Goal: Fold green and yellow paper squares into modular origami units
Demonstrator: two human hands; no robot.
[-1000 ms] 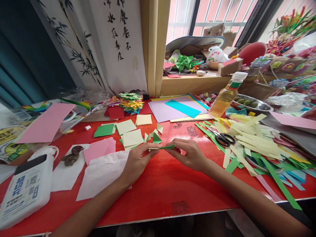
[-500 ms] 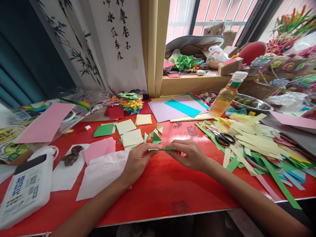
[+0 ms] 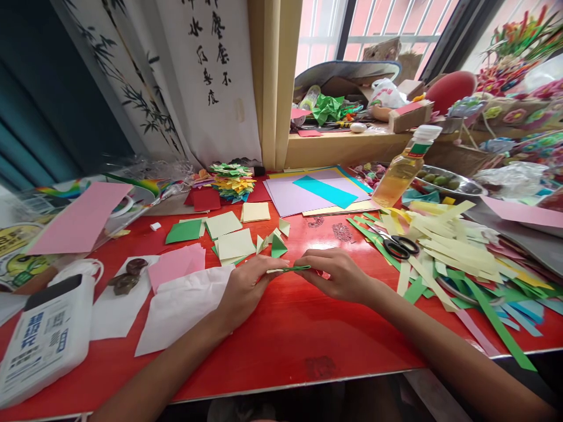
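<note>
A small folded piece of green and cream paper [image 3: 290, 269] is stretched between my two hands, seen nearly edge-on above the red table. My left hand [image 3: 248, 288] pinches its left end, fingers closed. Its right end sits between the thumb and fingers of my right hand [image 3: 336, 274]. Just beyond the fingertips stands a folded green paper piece [image 3: 278, 245], with small cream folded pieces [image 3: 284, 227] beside it. Square sheets of cream paper [image 3: 236, 245] lie left of these, and a green square [image 3: 183, 231] is farther left.
At right, black-handled scissors [image 3: 401, 247] lie by a heap of paper strips [image 3: 457, 246], with a bottle of amber liquid [image 3: 404, 170] behind. Pink squares [image 3: 178, 264], white tissue [image 3: 180, 310] and a white packet [image 3: 48, 340] are at left. A folded-paper stack [image 3: 233, 183] stands at the back.
The folded paper between my hands now tilts slightly, its right end a little higher than its left. Both hands stay in nearly the same place, and nothing else on the table has moved.
</note>
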